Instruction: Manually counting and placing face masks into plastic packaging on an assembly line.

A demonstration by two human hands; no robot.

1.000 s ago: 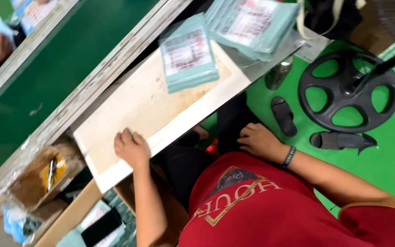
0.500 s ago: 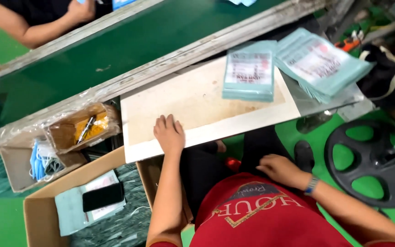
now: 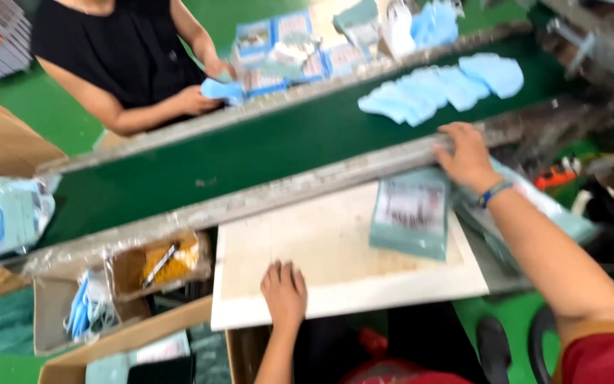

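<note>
The left hand (image 3: 283,290) is lying flat, fingers together, steadying the white board (image 3: 335,249); the right hand (image 3: 467,155) is gripping the belt rail (image 3: 307,186) beside the teal packet (image 3: 410,213).

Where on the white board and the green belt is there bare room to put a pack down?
The white board is bare between the left hand at its near edge and the teal pack at its right. The green belt is bare through its middle and left. It is crowded at the belt's far right, where blue masks lie and the right hand rests on the rail.
</note>
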